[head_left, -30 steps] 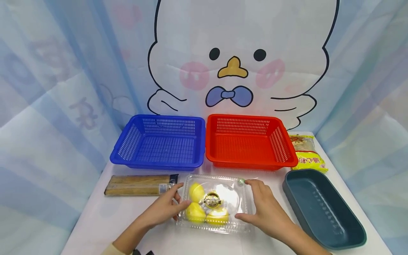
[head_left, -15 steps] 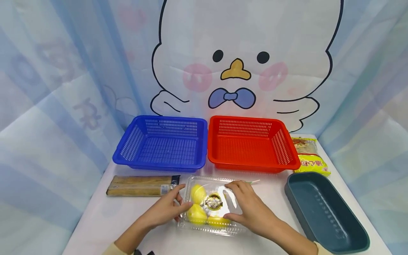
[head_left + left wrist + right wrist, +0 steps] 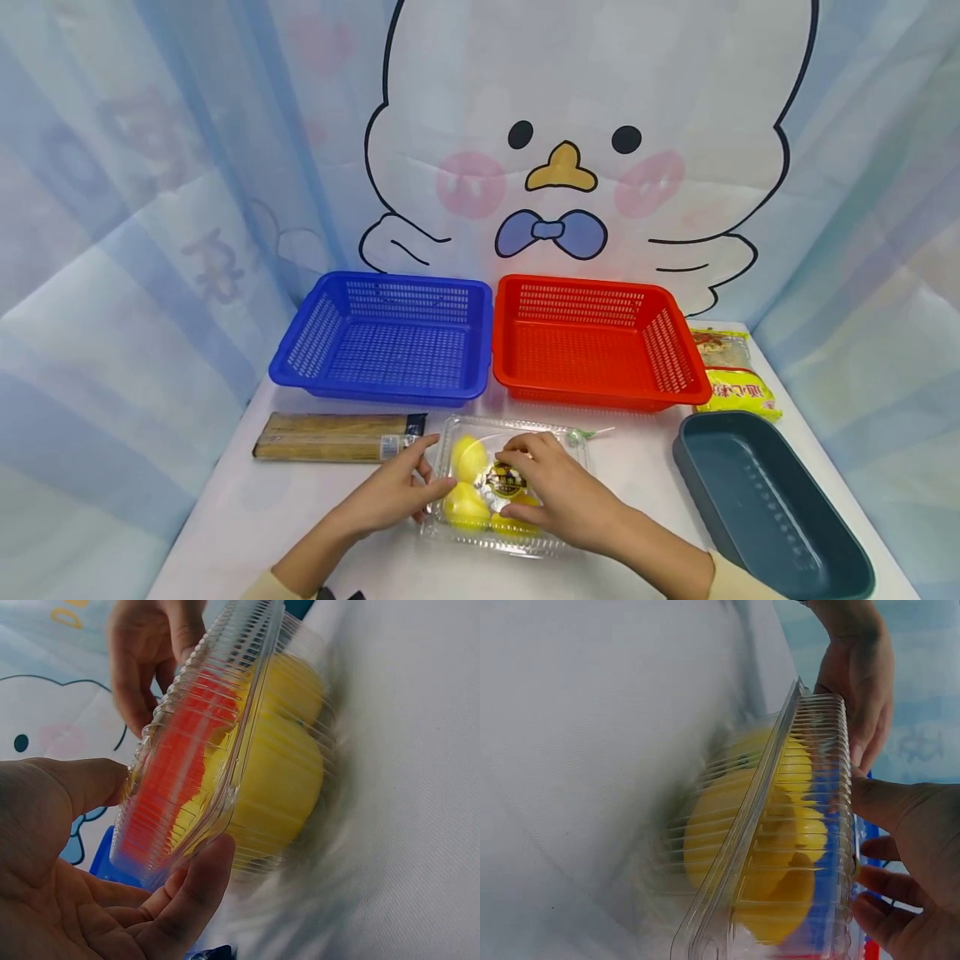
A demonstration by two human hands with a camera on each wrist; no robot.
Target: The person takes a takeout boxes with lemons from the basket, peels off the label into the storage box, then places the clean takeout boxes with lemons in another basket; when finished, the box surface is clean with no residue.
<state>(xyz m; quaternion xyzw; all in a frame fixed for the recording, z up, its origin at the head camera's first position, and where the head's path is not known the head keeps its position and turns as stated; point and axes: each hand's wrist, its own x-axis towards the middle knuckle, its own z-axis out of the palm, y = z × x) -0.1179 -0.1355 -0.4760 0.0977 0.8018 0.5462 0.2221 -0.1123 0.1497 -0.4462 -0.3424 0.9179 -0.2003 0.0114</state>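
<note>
A clear plastic clamshell box holds several yellow fruits, seen through its walls, and has a round black and gold sticker on its lid. My left hand holds the box's left end. In the left wrist view, the left thumb touches the lid edge and a finger is at the rim. Over the lid lies my right hand, fingers loosely bent around the sticker. In the right wrist view, the right thumb touches the lid; whether all its fingers touch is unclear.
Blue and red plastic baskets stand behind the box. A flat brown wooden-looking pack lies left. A dark teal tray and yellow food packets are right. A small green object with a white stick is at the box's back right corner.
My right hand has moved left from the box's right end to the middle of the lid, by the sticker. My left hand stays at the left end. The head view has shifted slightly.
</note>
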